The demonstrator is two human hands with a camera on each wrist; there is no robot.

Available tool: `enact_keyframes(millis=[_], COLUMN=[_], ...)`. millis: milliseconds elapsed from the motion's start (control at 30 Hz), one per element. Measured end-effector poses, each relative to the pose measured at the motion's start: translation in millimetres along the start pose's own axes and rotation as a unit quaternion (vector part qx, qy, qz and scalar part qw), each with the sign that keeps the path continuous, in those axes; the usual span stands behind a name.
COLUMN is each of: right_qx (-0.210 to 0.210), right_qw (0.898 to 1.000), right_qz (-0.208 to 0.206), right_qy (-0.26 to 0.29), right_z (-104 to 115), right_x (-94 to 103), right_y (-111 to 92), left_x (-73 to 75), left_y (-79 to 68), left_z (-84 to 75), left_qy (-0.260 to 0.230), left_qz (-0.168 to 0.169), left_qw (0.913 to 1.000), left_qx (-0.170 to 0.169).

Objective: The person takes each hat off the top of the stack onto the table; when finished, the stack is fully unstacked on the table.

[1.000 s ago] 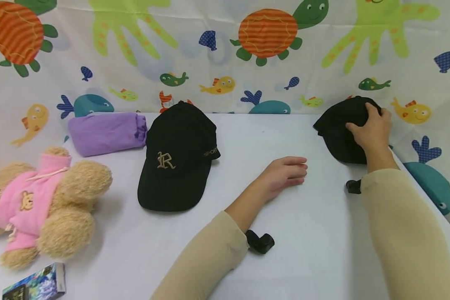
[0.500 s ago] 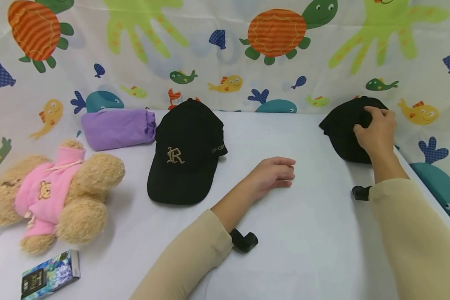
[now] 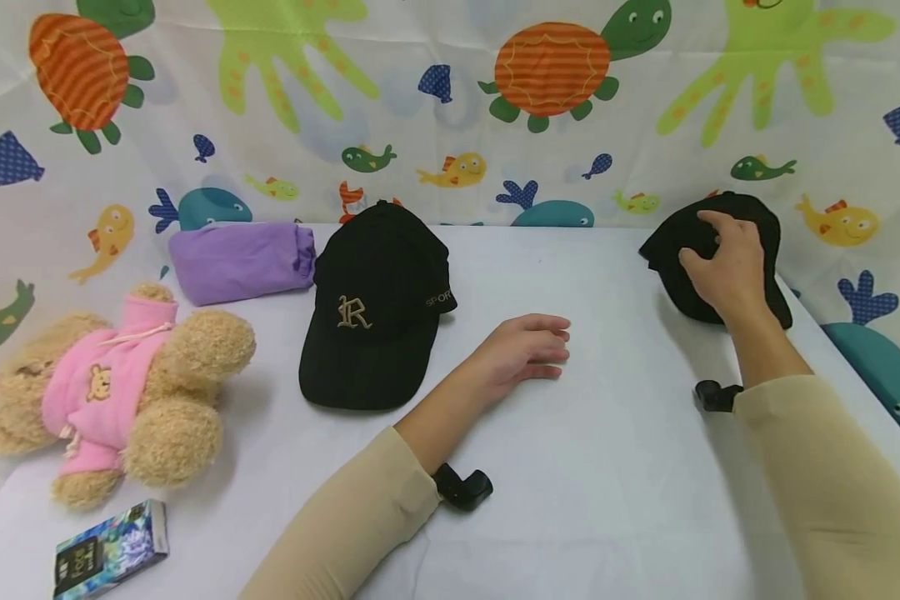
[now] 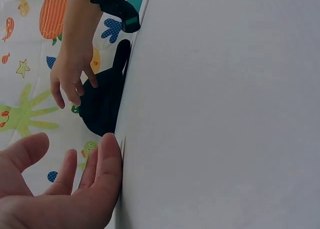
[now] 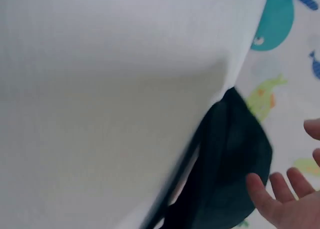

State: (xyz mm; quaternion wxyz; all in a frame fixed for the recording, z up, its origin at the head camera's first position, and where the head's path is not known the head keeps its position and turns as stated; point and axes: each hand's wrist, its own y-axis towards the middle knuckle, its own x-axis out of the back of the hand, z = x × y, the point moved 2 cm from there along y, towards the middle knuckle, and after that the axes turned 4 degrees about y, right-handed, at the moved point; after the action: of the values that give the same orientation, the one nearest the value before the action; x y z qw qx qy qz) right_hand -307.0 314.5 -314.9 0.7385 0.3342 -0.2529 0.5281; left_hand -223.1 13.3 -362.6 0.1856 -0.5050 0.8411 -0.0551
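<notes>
At the far right of the table a plain black baseball cap (image 3: 673, 243) lies near the backdrop. My right hand (image 3: 729, 265) is over its crown with thumb and forefinger spread and gripping nothing. In the left wrist view that right hand (image 4: 70, 81) hangs loose-fingered beside the cap (image 4: 102, 106); the right wrist view has spread fingertips just by the dark cloth of the cap (image 5: 230, 154). My left hand (image 3: 521, 350) holds nothing, its fingers relaxed, low over the middle of the table. Left of it lies another black cap (image 3: 378, 308), with a gold letter R.
A folded purple cloth bundle (image 3: 240, 262) lies at the back left. In front of it is a teddy bear (image 3: 168, 437) in a pink hoodie, and a small colourful box (image 3: 112, 550) is nearest the front. A sea-animal backdrop (image 3: 285, 67) hangs behind the white table (image 3: 607, 483).
My right hand has let go of the plain cap and shifted slightly left over it. The left hand has drawn back leftward. The head view has turned left, showing more of the bear and box.
</notes>
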Motion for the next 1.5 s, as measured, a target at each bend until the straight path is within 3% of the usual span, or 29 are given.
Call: enact_keyframes(millis=[267, 600, 800, 1500], right_qx=[0.084, 0.111, 0.119, 0.128], right_qw=[0.996, 0.982, 0.974, 0.968], right_qz=[0.037, 0.147, 0.185, 0.171], right_qy=[0.024, 0.036, 0.05, 0.128], right_z=[27.1, 55.6, 69.8, 100.1], right_x=[-15.5, -34.2, -39.4, -64.4], right_y=[-15.4, -32.2, -39.7, -52.3], left_x=[9.3, 26.6, 32.6, 47.6], left_y=[-3.4, -19.7, -25.5, -46.7], left_z=[-7.0, -11.7, -12.5, -9.4], left_qy=[0.021, 0.037, 0.041, -0.001], left_qz=[-0.006, -0.006, 0.0, -0.005], left_qw=[0.9997, 0.9992, 0.9991, 1.0], left_qx=[0.006, 0.015, 0.013, -0.003])
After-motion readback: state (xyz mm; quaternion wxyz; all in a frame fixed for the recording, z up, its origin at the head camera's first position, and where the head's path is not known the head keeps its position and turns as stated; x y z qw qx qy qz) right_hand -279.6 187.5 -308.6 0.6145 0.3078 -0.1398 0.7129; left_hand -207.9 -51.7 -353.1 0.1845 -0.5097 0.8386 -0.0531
